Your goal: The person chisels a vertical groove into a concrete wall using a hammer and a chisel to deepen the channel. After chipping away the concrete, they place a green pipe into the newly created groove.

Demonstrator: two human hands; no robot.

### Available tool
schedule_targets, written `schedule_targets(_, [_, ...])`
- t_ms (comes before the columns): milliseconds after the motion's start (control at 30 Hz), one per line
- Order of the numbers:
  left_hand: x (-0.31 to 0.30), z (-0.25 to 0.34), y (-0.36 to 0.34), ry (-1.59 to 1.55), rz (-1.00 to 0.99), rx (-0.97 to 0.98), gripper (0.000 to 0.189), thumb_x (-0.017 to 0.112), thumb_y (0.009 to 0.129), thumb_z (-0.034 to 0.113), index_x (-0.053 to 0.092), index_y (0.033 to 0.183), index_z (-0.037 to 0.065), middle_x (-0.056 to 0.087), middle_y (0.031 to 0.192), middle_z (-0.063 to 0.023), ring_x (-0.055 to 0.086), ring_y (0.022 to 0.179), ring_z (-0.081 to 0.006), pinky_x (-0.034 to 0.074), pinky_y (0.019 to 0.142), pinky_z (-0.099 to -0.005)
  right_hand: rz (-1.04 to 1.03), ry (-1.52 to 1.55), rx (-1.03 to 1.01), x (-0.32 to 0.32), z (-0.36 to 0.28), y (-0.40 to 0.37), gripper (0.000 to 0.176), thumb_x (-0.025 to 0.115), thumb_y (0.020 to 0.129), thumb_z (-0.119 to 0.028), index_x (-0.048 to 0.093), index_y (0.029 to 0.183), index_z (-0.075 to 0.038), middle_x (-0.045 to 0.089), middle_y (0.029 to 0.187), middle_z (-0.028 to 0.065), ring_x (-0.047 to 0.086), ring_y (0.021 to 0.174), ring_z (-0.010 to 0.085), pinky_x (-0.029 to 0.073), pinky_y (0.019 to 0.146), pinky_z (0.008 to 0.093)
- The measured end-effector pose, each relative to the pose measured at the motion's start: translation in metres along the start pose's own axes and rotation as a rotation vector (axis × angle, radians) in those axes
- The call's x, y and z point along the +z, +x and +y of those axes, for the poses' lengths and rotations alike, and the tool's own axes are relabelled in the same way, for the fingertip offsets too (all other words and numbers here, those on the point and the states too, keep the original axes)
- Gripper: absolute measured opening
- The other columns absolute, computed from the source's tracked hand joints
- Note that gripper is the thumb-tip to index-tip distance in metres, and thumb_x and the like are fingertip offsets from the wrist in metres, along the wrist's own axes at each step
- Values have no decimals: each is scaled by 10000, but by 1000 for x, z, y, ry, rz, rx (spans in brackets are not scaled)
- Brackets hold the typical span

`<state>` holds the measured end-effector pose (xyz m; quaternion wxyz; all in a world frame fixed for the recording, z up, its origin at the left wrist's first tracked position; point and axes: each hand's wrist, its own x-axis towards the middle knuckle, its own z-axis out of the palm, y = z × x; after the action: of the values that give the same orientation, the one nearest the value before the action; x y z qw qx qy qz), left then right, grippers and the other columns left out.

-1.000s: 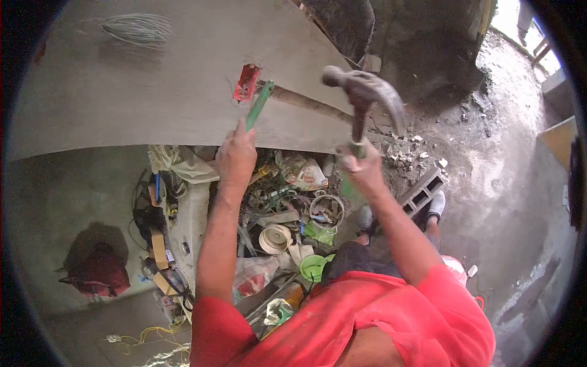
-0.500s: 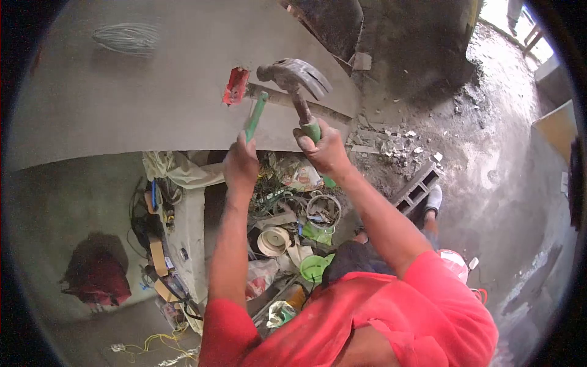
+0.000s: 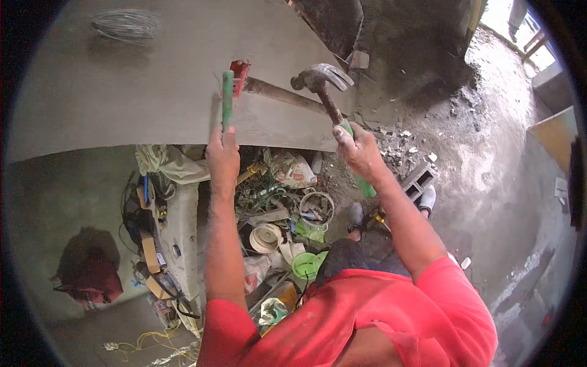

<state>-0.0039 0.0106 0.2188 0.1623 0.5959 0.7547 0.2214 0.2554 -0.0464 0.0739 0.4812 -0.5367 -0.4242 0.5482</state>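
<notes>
My left hand [image 3: 224, 160] is closed around a green chisel [image 3: 227, 101], held nearly upright over the grey concrete surface [image 3: 165, 104]; its tip I cannot make out. Just right of the chisel's upper end is a red box-like piece [image 3: 240, 79]. From there a brown strip or groove [image 3: 287, 98] runs right across the concrete. My right hand [image 3: 362, 153] grips a claw hammer [image 3: 327, 92] by its green handle, head up and claw pointing right. The hammer is apart from the chisel.
A wire coil [image 3: 125, 25] is at the upper left. Below the concrete edge lie a round bucket [image 3: 317, 209], a cream basin [image 3: 265, 238], green plastic [image 3: 306, 265] and tangled scraps. Rubble [image 3: 403, 147] and a hollow block [image 3: 419, 180] are near my feet. A dark red cloth [image 3: 92, 275] is at left.
The hammer has moved right, away from the chisel. My left hand has shifted left and the chisel is now more upright. Both tools stay in my hands. The view has moved slightly.
</notes>
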Motion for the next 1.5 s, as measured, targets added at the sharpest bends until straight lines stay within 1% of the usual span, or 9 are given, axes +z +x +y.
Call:
schedule_targets(33, [5,-8,2,4,-1,7,347,545,992,299,602,1147,-7,622,760,-176,641,709,-320,486,660,-436,-8,31,16,-2,1,0,563,587,933,-534,609,1000,24,556,677,142,524,663,197,475,652,386])
schedule_targets(100, [15,-22,2,450,182,506,347,578,972,287,601,1177,8,636,795,-199,674,802,-370,515,700,-473,16,60,7,-6,2,-2,555,579,942,-528,606,997,23,552,671,130,526,661,192,475,649,385])
schedule_targets(133, [17,-11,-5,564,181,534,367,612,943,240,570,1242,32,648,862,-215,669,866,-405,525,736,-508,31,81,2,-7,1,-4,547,570,950,-523,603,993,22,549,665,119,528,659,187,475,645,384])
schedule_targets(267, [21,1,-4,701,55,487,412,628,923,189,526,1295,48,648,923,-220,662,853,-422,522,732,-516,8,173,113,-17,6,-14,518,559,966,-505,599,995,11,558,654,85,515,633,159,463,611,350])
schedule_targets(367, [28,2,0,679,44,491,460,640,905,147,487,1329,57,644,951,-224,658,844,-430,523,727,-517,107,160,-7,-20,21,-18,477,562,974,-486,604,1001,-12,569,646,48,509,592,123,443,561,313])
schedule_targets(433, [33,8,-4,633,-11,406,418,613,914,148,519,1299,14,644,1061,-263,622,965,-457,497,821,-534,108,246,149,-25,23,-23,486,555,975,-511,600,986,-27,561,637,30,504,537,106,426,505,289])
schedule_targets(833, [39,2,7,477,-4,475,386,608,939,159,564,1280,-15,644,1117,-275,616,1020,-457,499,864,-513,68,273,145,-33,5,-36,530,544,966,-557,570,929,-29,539,617,28,508,468,108,421,445,276])
schedule_targets(1233, [39,17,-6,644,-20,349,450,618,909,129,486,1326,24,655,1001,-244,657,892,-427,521,776,-517,80,349,119,-10,3,-23,497,553,972,-518,580,942,-23,540,625,23,504,487,110,414,445,286])
schedule_targets(1500, [52,23,-3,552,26,352,418,611,906,134,521,1296,15,673,941,-260,655,885,-445,511,773,-523,40,639,140,90,16,37,390,571,978,-442,610,916,-58,556,638,19,504,510,121,421,474,309])
